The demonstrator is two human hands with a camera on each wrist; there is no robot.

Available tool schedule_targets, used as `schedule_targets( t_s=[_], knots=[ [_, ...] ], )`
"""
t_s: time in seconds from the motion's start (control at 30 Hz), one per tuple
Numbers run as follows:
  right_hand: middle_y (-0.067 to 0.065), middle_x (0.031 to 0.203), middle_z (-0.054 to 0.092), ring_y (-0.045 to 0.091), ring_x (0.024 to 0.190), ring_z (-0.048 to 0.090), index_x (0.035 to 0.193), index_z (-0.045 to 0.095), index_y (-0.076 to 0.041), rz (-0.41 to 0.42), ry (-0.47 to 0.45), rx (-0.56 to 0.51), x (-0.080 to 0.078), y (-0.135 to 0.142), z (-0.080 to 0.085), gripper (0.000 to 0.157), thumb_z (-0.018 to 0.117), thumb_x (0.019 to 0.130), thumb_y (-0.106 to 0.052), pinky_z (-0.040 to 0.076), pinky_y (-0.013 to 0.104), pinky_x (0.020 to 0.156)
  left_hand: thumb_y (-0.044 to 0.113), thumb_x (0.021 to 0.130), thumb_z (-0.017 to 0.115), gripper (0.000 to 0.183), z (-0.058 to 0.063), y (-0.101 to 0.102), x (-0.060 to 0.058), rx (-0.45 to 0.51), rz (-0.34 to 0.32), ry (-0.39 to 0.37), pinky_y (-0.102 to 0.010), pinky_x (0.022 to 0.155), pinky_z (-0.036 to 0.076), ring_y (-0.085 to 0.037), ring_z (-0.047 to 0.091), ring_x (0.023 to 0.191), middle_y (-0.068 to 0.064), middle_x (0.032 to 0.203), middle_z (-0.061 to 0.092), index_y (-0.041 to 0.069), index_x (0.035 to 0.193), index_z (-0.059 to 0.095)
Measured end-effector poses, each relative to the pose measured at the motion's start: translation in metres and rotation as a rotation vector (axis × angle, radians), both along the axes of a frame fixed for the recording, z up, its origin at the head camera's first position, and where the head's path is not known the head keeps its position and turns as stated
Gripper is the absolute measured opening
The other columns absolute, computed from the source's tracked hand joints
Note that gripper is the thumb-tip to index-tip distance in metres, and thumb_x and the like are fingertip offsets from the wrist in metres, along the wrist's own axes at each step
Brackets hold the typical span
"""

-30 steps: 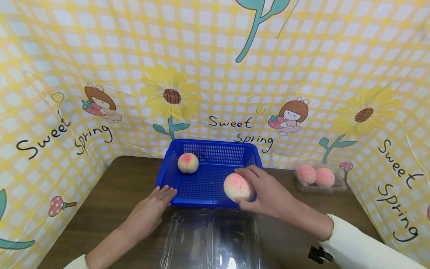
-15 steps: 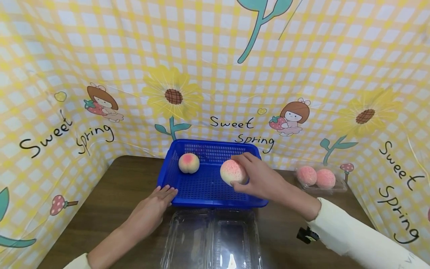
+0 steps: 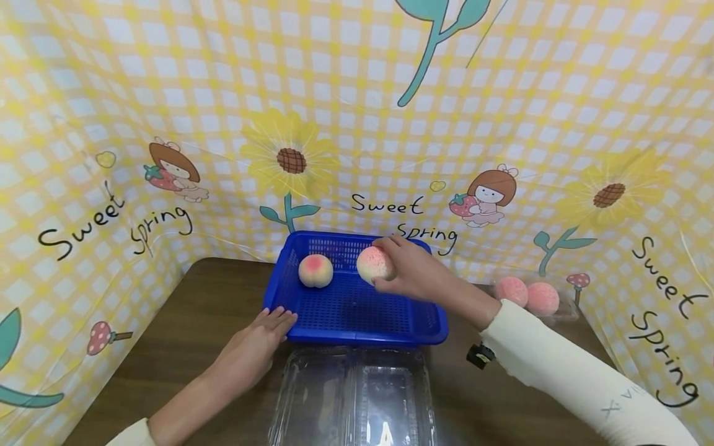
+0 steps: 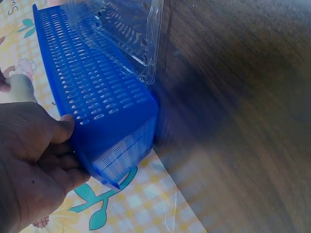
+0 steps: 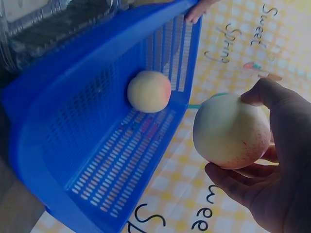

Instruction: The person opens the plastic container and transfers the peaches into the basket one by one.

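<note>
My right hand point(image 3: 415, 272) grips a peach point(image 3: 374, 265), pale with a pink speckled blush, and holds it above the far part of a blue plastic basket point(image 3: 351, 337). In the right wrist view the thumb and fingers curl round this peach point(image 5: 228, 131). A second peach point(image 3: 315, 271) rests in the back left corner of the basket. At the basket's near left corner, my left hand point(image 3: 251, 350) holds the rim. The left wrist view has its thumb and fingers point(image 4: 63, 128) curled about that rim.
An open clear plastic clamshell box point(image 3: 354, 396) lies in front of the basket on the dark wooden table point(image 3: 162, 359). Another clear box point(image 3: 566, 310) with two pink peaches stands at the back right. A yellow checked cloth point(image 3: 357, 124) hangs behind and at both sides.
My right hand has carried the peach from the basket's near right side up, away and slightly left. My left hand has stayed on the rim.
</note>
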State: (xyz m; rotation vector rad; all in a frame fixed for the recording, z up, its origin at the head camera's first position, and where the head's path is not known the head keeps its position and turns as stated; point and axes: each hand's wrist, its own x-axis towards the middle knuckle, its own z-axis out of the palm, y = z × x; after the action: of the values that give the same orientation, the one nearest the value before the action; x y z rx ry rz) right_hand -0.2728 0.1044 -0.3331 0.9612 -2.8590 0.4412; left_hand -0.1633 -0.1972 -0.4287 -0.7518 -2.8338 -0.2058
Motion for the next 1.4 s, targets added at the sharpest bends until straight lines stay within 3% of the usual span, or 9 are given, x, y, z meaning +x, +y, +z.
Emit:
schedule_targets(
  t_s=[0.27,0.53,0.8,1.0,1.3,1.4],
  knots=[
    [0.002,0.117,0.057,0.014,0.090,0.056,0.130,0.051,-0.015,0.010,-0.035,0.034,-0.035,-0.015,-0.006,0.064,0.072,0.077,-0.043,0.051,0.027,0.070,-0.016,0.080,0.060,0.050,0.000,0.000,0.001,-0.010,0.005,-0.011,-0.047,0.111,0.037,-0.034,0.052,0.127,-0.018,0.130,0.060,-0.002,0.128,0.059],
    [0.003,0.116,0.061,0.015,0.090,0.056,0.128,0.054,-0.012,0.031,-0.050,0.093,-0.060,-0.029,-0.015,0.063,0.074,0.075,-0.039,0.050,0.027,0.072,-0.017,0.080,0.060,0.051,0.001,0.000,0.000,-0.004,0.006,-0.011,-0.047,0.111,0.037,-0.034,0.052,0.127,-0.018,0.130,0.060,-0.002,0.128,0.059],
    [0.007,0.120,0.056,0.018,0.095,0.054,0.132,0.052,-0.010,0.053,-0.114,0.196,-0.076,-0.046,-0.021,0.063,0.074,0.078,-0.035,0.051,0.032,0.078,-0.014,0.082,0.061,0.047,0.000,0.000,-0.001,-0.017,-0.003,0.019,-0.047,0.110,0.038,-0.033,0.054,0.126,-0.018,0.129,0.061,-0.002,0.127,0.059],
    [0.009,0.125,0.052,0.018,0.097,0.052,0.135,0.050,-0.010,0.053,-0.144,0.233,-0.087,-0.054,-0.026,0.064,0.073,0.080,-0.033,0.050,0.032,0.079,-0.019,0.076,0.062,0.055,-0.001,0.000,-0.001,-0.026,-0.009,0.005,-0.047,0.111,0.038,-0.033,0.053,0.127,-0.018,0.131,0.060,-0.002,0.128,0.058],
    [0.001,0.116,0.051,0.014,0.093,0.051,0.127,0.055,-0.015,0.070,-0.148,0.343,-0.102,-0.063,-0.035,0.056,0.074,0.078,-0.035,0.048,0.028,0.077,-0.015,0.080,0.061,0.050,-0.002,0.000,-0.001,-0.024,0.003,0.017,-0.046,0.111,0.038,-0.032,0.053,0.127,-0.017,0.131,0.061,-0.001,0.128,0.059],
    [0.002,0.121,0.053,0.014,0.097,0.052,0.128,0.056,-0.014,0.094,-0.164,0.390,-0.105,-0.066,-0.038,0.055,0.073,0.081,-0.035,0.049,0.029,0.082,-0.016,0.080,0.060,0.050,-0.001,-0.001,-0.001,-0.020,0.007,0.016,-0.046,0.111,0.038,-0.032,0.053,0.127,-0.017,0.130,0.061,-0.001,0.128,0.059]
  ],
)
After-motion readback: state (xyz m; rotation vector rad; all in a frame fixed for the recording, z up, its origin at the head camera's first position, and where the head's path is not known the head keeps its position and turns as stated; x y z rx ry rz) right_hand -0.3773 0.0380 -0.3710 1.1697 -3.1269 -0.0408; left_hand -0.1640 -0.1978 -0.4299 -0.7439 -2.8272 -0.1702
